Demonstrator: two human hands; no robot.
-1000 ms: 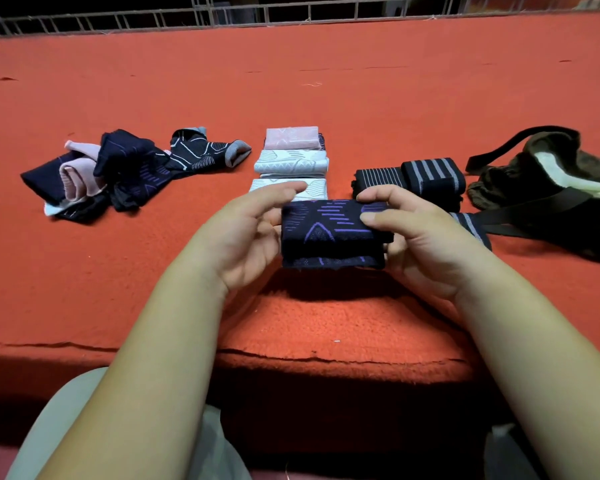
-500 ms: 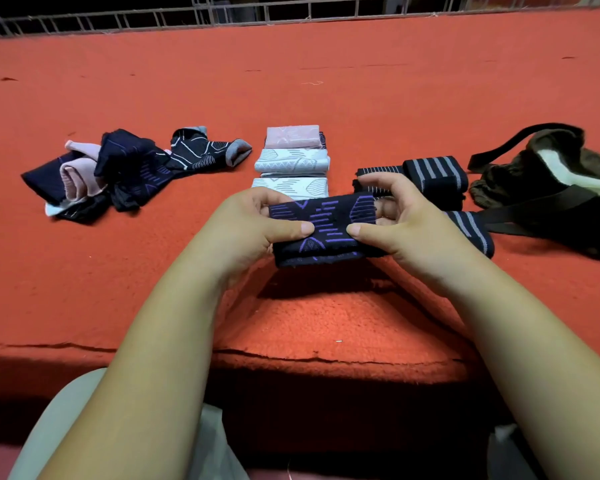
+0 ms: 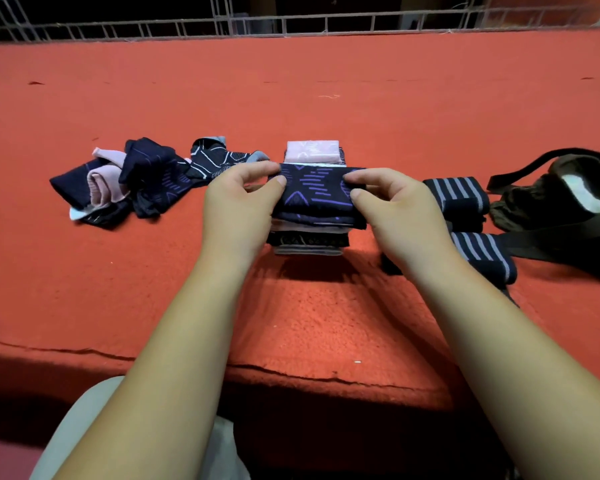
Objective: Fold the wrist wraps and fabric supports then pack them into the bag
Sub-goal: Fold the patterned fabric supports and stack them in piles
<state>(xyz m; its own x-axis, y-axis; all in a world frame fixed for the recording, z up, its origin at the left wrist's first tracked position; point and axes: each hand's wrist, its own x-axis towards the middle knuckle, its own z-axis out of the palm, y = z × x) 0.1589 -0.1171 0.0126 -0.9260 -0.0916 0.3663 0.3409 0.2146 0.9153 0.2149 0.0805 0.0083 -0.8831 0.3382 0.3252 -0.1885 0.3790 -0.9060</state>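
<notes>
Red mat (image 3: 153, 98). Ends of navy support (image 3: 316, 192) pinched by left hand (image 3: 238, 211) and right hand (image 3: 397, 211), axis left-right, over stack (image 3: 309, 242); bag (image 3: 551, 206) right.

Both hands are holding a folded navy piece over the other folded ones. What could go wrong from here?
1. The left hand and right hand pinch only the ends of the folded navy support; once released, it may spring open.
2. Set down carelessly, it could knock the folded pieces beneath out of line, perhaps against the striped wrist wraps.
</notes>
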